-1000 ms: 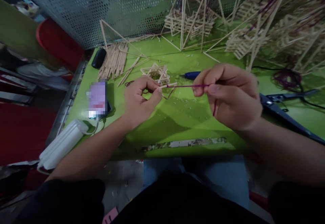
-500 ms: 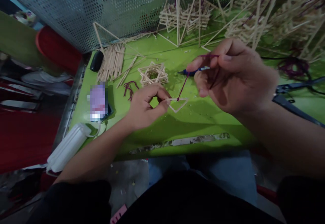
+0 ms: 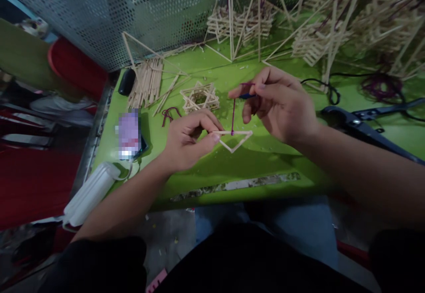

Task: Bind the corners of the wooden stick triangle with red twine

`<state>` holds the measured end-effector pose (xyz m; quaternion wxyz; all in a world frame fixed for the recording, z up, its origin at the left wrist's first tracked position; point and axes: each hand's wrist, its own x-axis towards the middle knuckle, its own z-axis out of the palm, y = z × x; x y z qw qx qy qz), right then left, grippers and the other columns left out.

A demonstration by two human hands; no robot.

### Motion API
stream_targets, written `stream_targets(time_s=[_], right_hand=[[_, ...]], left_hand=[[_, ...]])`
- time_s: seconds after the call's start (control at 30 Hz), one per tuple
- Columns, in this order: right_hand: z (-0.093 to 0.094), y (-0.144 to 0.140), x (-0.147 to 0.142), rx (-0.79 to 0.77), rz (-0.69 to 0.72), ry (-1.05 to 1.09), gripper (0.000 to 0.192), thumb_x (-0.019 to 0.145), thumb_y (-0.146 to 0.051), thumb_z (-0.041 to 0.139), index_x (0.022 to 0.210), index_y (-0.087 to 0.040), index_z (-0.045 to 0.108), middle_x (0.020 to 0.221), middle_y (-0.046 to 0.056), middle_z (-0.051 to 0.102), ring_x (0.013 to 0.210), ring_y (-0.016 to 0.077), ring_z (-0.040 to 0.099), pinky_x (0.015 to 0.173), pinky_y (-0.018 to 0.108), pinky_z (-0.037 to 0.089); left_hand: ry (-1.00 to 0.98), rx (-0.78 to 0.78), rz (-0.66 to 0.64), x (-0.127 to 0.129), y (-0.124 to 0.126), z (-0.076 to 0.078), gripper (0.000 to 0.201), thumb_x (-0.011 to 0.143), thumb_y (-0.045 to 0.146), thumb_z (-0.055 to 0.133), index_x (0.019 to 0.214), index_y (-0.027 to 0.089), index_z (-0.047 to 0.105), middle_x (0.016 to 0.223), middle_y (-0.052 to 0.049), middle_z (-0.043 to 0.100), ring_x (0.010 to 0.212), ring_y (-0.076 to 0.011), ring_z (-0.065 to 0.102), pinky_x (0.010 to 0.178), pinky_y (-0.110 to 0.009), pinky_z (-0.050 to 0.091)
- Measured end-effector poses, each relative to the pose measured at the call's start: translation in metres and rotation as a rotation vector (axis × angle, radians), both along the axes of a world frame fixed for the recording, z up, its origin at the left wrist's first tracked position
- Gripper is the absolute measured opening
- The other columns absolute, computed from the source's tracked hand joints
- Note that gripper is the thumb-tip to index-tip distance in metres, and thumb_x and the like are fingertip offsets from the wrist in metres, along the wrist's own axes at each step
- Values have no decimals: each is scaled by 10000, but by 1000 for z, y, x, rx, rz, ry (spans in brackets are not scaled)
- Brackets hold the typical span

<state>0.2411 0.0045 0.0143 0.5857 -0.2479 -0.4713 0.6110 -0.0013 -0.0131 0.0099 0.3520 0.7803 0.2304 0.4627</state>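
My left hand point(image 3: 194, 140) pinches one corner of a small wooden stick triangle point(image 3: 241, 142) between thumb and fingertips. Purple string point(image 3: 233, 113) is knotted around the triangle's upper stick and runs up to my right hand point(image 3: 282, 100). That hand is closed on the string, which crosses between thumb and index finger. Behind its fingers a blue tube point(image 3: 245, 95) is partly hidden. Just beyond my left hand sits a star-shaped stack of sticks point(image 3: 200, 96), and some cut purple string point(image 3: 168, 115) lies to its left.
A pile of loose sticks point(image 3: 146, 80) and a black case point(image 3: 126, 82) lie at the back left, near a phone point(image 3: 129, 133) and a white power bank point(image 3: 89, 193). Dark pliers point(image 3: 358, 120) and a purple string coil point(image 3: 381, 85) are right. Stick structures point(image 3: 255, 23) stand behind.
My right hand has moved left and slightly down, so the string now rises nearly straight from the knot. The triangle has turned, showing more of its outline. My left hand keeps its pinch.
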Motion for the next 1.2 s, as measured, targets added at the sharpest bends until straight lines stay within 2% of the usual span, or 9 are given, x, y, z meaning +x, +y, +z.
stream_targets(time_s=[0.13,0.33,0.47,0.6,0.73,0.87,1.03,1.2], right_hand=[[-8,1,-4,-58,31,-58,265,918,-363,887,815,-239,678,964,59,869,634,167,722,608,337,625],[-19,2,-7,-103,141,-148,253,921,-372,903,840,-227,713,976,65,859,724,204,769,679,378,661],[-26,1,-8,-100,204,-234,187,950,-322,866,868,-220,733,933,48,845,760,208,795,719,356,623],[-25,-1,-9,-102,271,-318,212,950,-320,870,839,-212,726,899,64,849,813,212,799,746,333,578],[-22,0,-10,-37,305,-341,175,915,-301,894,844,-204,767,830,45,821,803,186,746,746,311,556],[-23,4,-8,-5,346,-359,255,862,-378,977,876,-196,799,826,23,796,759,164,693,723,298,537],[-21,12,0,91,233,-466,360,850,-519,998,898,-201,837,814,22,759,744,163,623,692,310,489],[-8,10,9,161,96,-518,294,920,-472,943,886,-206,820,747,-1,666,669,134,494,604,306,387]], left_hand=[[-10,-5,76,-3,0,-1,257,1025,452,807,883,253,729,888,-54,784,750,-180,710,663,-367,582],[-33,-28,164,-1,1,-1,341,1016,528,817,851,247,715,880,-56,770,741,-179,693,668,-377,583],[-82,-38,198,-2,3,-3,307,1005,508,834,867,256,726,899,-53,765,738,-181,670,640,-373,552],[-74,-39,246,-3,7,-9,358,1000,572,824,850,263,721,890,-55,747,761,-198,670,661,-396,549],[-120,-27,219,-3,11,-14,313,1001,528,834,860,263,744,874,-47,747,740,-188,662,652,-380,531],[-134,-81,157,-4,11,-15,263,986,450,856,858,242,760,860,-39,753,721,-169,668,622,-336,524],[-138,-120,82,-5,12,-11,178,939,291,872,822,220,758,880,-31,787,734,-150,690,649,-298,535],[-42,-78,85,-4,14,-8,166,903,209,840,783,204,726,823,-21,775,723,-141,694,661,-282,538]])
